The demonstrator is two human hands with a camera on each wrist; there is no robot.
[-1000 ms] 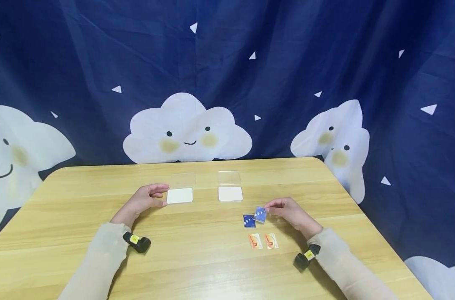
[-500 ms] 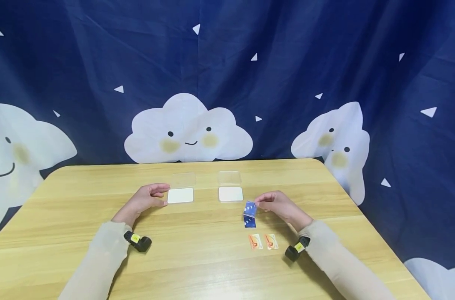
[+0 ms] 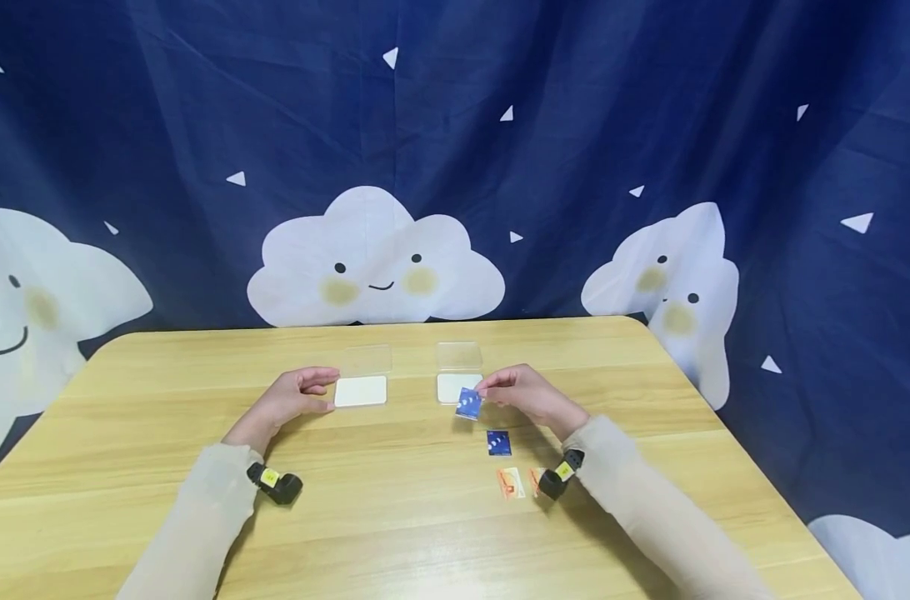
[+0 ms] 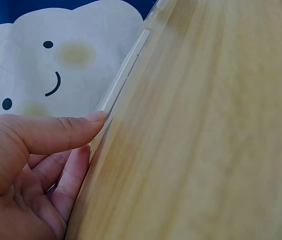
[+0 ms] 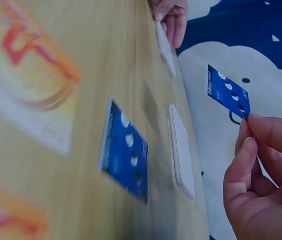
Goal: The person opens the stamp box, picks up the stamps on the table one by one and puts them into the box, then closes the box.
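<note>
My right hand (image 3: 526, 396) pinches a blue stamp (image 3: 468, 404) with white moon phases by its corner. The stamp is tilted in the air, overlapping the front edge of the right clear plastic case (image 3: 455, 385) in the head view. A matching blue stamp (image 3: 498, 442) lies on the table below it. Two orange stamps lie nearer; one orange stamp (image 3: 511, 483) shows whole, the other orange stamp (image 3: 536, 479) is partly behind the wrist camera. My left hand (image 3: 293, 396) holds the left clear plastic case (image 3: 361, 392) at its left edge, thumb (image 4: 75, 132) on the near side.
Both cases lie with white inserts and transparent lids, the left lid (image 3: 368, 358) and right lid (image 3: 458, 356), folded back behind them. The wooden table (image 3: 395, 517) ends at a dark blue curtain (image 3: 440, 108) printed with clouds.
My right hand has carried the blue stamp up and left, from beside the other blue stamp to the right case's front edge. My left hand stays at the left case.
</note>
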